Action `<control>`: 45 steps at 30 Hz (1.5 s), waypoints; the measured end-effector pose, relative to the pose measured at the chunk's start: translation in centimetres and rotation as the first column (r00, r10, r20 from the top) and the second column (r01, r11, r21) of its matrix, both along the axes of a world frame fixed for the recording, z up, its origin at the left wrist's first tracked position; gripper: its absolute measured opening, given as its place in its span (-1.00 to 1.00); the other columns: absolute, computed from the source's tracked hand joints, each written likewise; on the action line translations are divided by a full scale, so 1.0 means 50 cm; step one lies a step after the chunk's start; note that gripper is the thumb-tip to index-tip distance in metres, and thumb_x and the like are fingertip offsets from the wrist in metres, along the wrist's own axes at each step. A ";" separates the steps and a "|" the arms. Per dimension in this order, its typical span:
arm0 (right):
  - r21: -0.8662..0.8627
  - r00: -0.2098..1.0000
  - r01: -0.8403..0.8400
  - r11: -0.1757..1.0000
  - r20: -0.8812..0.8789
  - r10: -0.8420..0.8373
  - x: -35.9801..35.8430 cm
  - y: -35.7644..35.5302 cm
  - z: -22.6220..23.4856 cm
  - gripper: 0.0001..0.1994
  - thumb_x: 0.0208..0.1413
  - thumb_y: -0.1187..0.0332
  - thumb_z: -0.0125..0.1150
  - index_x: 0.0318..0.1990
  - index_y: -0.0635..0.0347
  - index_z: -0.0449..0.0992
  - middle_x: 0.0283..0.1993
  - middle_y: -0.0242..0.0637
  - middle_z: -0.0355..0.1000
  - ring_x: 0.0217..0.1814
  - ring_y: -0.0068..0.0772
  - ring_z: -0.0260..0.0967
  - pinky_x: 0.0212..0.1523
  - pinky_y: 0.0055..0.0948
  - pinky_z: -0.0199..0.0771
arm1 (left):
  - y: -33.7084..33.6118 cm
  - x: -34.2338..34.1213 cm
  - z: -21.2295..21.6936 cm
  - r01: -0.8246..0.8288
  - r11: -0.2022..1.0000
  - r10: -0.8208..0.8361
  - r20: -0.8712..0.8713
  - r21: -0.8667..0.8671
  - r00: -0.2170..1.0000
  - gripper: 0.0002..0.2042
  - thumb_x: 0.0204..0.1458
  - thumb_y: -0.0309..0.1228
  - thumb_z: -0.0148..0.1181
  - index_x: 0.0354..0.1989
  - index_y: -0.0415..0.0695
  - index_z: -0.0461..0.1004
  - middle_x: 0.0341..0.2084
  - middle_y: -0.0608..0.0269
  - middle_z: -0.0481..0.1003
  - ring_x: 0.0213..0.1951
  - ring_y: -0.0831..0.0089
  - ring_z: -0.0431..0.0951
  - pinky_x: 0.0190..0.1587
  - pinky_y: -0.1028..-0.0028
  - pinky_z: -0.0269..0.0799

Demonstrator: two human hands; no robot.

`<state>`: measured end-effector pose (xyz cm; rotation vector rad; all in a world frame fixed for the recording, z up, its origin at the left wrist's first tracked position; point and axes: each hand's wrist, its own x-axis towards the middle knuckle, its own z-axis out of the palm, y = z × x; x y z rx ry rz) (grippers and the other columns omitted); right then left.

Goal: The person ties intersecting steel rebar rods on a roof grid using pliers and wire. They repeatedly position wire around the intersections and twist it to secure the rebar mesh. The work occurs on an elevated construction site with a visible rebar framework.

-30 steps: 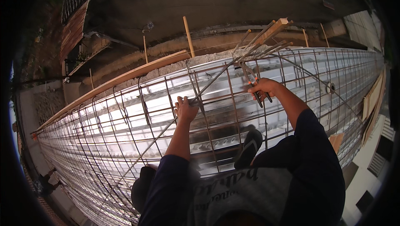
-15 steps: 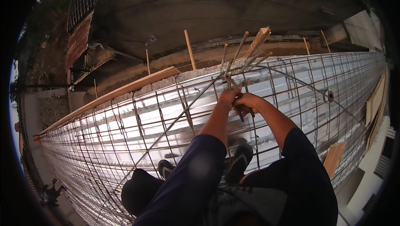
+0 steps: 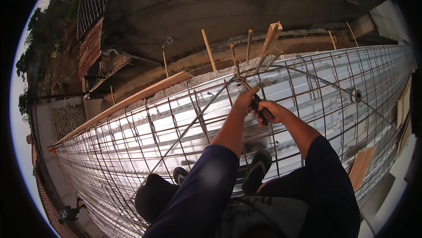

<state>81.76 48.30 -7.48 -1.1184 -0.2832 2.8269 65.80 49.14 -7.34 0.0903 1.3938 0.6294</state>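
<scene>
My left hand (image 3: 245,100) and my right hand (image 3: 271,112) are both closed on a pair of dark-handled pincers (image 3: 266,116). The hands sit close together, left one nearer the jaws, and the fingers partly cover the tool. Its jaws point away from me, at the foot of a cluster of upright rebar ends (image 3: 237,68) by the far edge of the mesh. What the jaws grip there is too small to make out. Beneath my hands stretches a grid of steel rebar mesh (image 3: 176,128) over shiny corrugated metal decking (image 3: 215,126).
A wooden post (image 3: 270,40) and thin stakes (image 3: 209,50) rise beyond the deck's edge, with a long board (image 3: 132,102) along it. A grey conduit (image 3: 193,121) crosses the mesh. My shoes (image 3: 259,165) stand on the deck. Another person (image 3: 70,211) is far below left.
The pincers' handles have swung to the right and look closer together. My right hand has shifted slightly right and down with them. The whole view has also tilted a little.
</scene>
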 end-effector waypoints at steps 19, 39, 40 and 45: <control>0.204 0.203 -0.971 -0.125 0.979 0.021 -0.097 0.092 0.243 -0.60 -0.20 0.42 0.21 -0.11 0.38 0.43 -0.17 0.16 0.45 -0.08 -0.03 0.47 -0.07 -0.20 0.49 | 0.013 -0.009 0.023 -0.022 0.996 0.013 0.098 0.092 0.995 -0.54 -0.04 0.07 0.21 -0.27 -0.14 0.48 -0.49 0.21 0.48 -0.38 0.33 0.52 -0.34 0.20 0.45; 0.253 0.194 -0.965 0.062 0.856 -0.480 -0.070 -0.088 0.066 -0.31 -0.26 0.24 0.44 0.00 0.41 0.22 -0.20 0.01 0.38 -0.29 0.01 0.48 -0.23 -0.19 0.55 | 0.003 0.040 -0.064 0.315 0.946 -0.261 -0.395 0.075 0.881 -0.58 -0.13 -0.09 0.30 -0.42 -0.29 0.51 -0.52 0.09 0.51 -0.48 0.29 0.56 -0.42 0.28 0.52; 0.272 0.222 -0.960 0.062 0.879 -0.422 -0.059 -0.080 0.059 -0.36 -0.24 0.27 0.41 -0.03 0.41 0.23 -0.23 0.01 0.38 -0.30 0.00 0.48 -0.26 -0.20 0.55 | 0.003 0.045 -0.064 0.362 0.931 -0.299 -0.463 0.051 0.835 -0.57 -0.13 -0.06 0.30 -0.42 -0.28 0.52 -0.52 0.10 0.52 -0.48 0.29 0.56 -0.42 0.28 0.51; 0.463 0.559 -0.799 0.383 0.807 0.191 -0.062 -0.005 0.104 -0.63 -0.12 0.39 0.16 -0.15 0.40 0.31 -0.37 -0.07 0.39 -0.39 -0.15 0.47 -0.41 -0.20 0.54 | -0.017 -0.013 -0.082 0.292 0.956 -0.236 -0.499 0.036 0.834 -0.52 -0.15 0.04 0.29 -0.36 -0.22 0.54 -0.52 0.17 0.52 -0.48 0.28 0.55 -0.43 0.33 0.45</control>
